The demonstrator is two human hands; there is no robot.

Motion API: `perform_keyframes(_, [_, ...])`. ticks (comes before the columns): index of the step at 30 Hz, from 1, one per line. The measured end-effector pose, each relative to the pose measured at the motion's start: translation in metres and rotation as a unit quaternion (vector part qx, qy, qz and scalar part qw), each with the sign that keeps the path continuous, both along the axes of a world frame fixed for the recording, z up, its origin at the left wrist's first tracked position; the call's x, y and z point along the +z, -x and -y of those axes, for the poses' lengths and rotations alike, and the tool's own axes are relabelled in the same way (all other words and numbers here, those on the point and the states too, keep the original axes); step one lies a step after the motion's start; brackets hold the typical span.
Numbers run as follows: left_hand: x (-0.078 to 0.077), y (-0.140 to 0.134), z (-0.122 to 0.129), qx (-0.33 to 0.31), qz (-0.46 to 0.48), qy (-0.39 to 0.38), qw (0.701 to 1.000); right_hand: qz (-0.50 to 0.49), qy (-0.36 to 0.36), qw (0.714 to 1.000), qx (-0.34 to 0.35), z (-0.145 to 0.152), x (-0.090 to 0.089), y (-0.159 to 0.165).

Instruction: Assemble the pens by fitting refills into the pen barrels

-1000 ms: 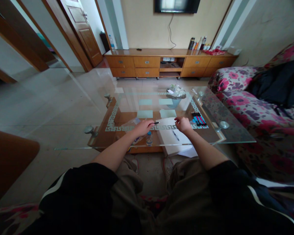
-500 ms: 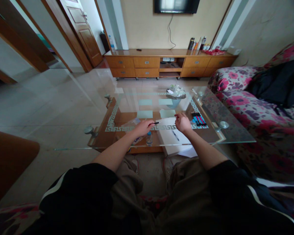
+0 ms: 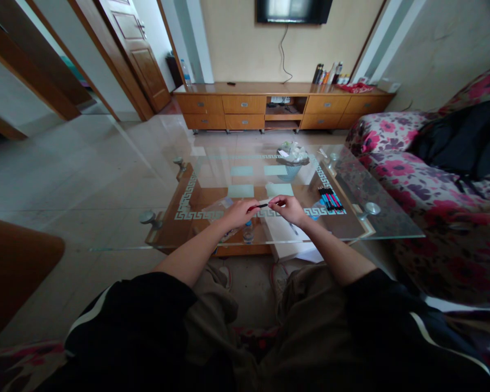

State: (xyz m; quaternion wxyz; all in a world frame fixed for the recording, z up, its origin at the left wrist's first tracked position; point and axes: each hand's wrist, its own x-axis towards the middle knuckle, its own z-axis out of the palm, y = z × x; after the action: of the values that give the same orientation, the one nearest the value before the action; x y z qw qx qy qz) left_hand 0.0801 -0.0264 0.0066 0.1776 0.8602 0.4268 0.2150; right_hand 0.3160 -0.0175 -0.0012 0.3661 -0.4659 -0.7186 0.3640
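My left hand (image 3: 243, 213) is closed around one end of a slim black pen (image 3: 263, 206), held level above the glass table (image 3: 212, 231). My right hand (image 3: 291, 209) meets the pen's other end, thumb and forefinger pinched there. Whether a small part such as a cap sits inside that pinch is hidden. To the right, a row of pens (image 3: 330, 199) in black, blue and pink lies side by side on the glass. Another pen (image 3: 294, 228) shows below my right hand, over a white box (image 3: 275, 231), partly covered by the wrist.
Under the glass are a small plastic bottle (image 3: 249, 233) and a clear plastic bag (image 3: 218, 205). A filled waste basket (image 3: 291, 171) shows through the table's far side. A floral sofa (image 3: 408, 179) with a black bag (image 3: 461, 139) stands at right, a wooden cabinet (image 3: 245, 103) ahead.
My right hand has moved left and down to the pen's free end, with its fingers now pinched there. My left hand keeps its hold, almost unmoved.
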Motion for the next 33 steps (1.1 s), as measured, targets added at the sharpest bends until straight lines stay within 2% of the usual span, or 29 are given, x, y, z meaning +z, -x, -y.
perform_keyframes(8, [-0.003, -0.003, 0.0, 0.006, 0.0, 0.007, 1.0, -0.098, 0.058, 0.993, -0.015, 0.0, -0.006, 0.002])
perform_keyframes(14, [-0.003, -0.005, 0.001, 0.008, 0.011, 0.024, 1.0, -0.113, 0.077, 0.991, -0.011, 0.001, -0.004, 0.004])
perform_keyframes(18, [-0.003, -0.004, 0.002, -0.015, 0.031, 0.011, 0.999, -0.086, 0.09, 0.992, 0.002, 0.003, -0.002, 0.004])
perform_keyframes(22, [-0.004, -0.005, 0.003, -0.045, 0.053, -0.002, 0.998, 0.009, 0.058, 0.998, 0.023, 0.008, 0.005, 0.004])
perform_keyframes(25, [-0.004, -0.008, 0.004, -0.044, 0.057, -0.001, 0.997, 0.055, 0.039, 0.997, 0.028, 0.01, 0.008, 0.005])
perform_keyframes(29, [-0.004, -0.013, 0.005, -0.033, 0.049, -0.004, 0.998, 0.083, 0.046, 0.995, 0.036, 0.007, 0.003, 0.003])
perform_keyframes(33, [-0.005, -0.015, 0.003, -0.049, 0.032, -0.003, 0.998, 0.082, 0.077, 0.993, 0.033, 0.001, -0.005, -0.002])
